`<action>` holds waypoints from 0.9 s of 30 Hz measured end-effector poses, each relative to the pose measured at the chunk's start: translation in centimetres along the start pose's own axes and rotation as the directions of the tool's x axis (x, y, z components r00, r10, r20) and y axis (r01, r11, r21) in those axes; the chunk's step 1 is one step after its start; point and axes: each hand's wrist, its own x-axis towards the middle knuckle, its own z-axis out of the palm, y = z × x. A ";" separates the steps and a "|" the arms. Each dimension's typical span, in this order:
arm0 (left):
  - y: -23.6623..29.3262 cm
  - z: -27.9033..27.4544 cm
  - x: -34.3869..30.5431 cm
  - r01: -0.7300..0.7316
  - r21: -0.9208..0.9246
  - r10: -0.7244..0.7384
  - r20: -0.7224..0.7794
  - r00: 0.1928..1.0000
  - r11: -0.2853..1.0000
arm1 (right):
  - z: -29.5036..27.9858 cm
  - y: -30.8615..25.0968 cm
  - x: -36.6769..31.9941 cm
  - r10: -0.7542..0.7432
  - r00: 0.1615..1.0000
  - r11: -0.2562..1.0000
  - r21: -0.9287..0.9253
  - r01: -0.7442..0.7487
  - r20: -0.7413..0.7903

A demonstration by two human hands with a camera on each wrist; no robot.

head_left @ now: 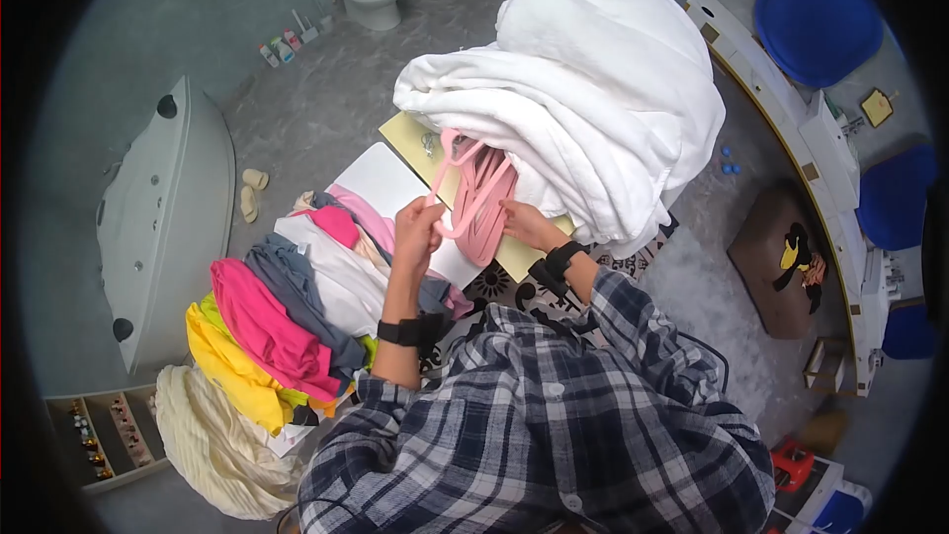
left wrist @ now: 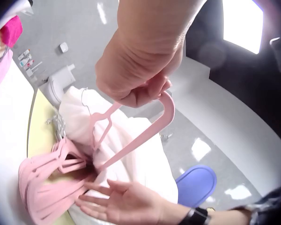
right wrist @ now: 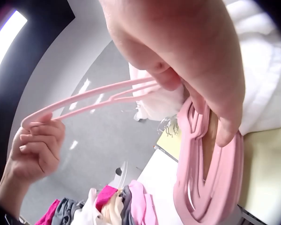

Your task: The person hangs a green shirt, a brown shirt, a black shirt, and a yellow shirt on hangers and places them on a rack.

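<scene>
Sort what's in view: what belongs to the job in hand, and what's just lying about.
In the job:
left hand, holding a pink hanger
right hand, at the hanger stack
perhaps the piled clothes and white fabric

Apparently just lying about:
beige slippers
bottles

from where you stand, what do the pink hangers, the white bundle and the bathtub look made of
The pink hangers: likely plastic with a mostly matte finish, judging by the stiff, evenly coloured bars; a velvety coating is possible.
The white bundle: soft matte cloth, shown by its loose folds; the fibre can't be told.
The bathtub: smooth, perhaps acrylic, from its curved white shell.
</scene>
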 end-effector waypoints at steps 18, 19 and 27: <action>16.9 -6.2 -10.3 -0.472 0.378 0.412 0.232 0.881 0.796 | -4.3 -6.2 -10.9 -0.450 0.887 0.888 -0.162 0.431 -0.105; 16.5 -5.3 -8.4 -0.480 0.337 0.402 0.278 0.873 0.810 | -5.0 -8.2 -13.7 -0.511 0.837 0.857 -0.194 0.478 -0.194; 11.9 10.1 3.2 -0.444 0.256 0.232 0.577 0.783 0.859 | -15.8 -11.2 -29.6 -0.673 0.731 0.541 -0.750 0.382 -0.113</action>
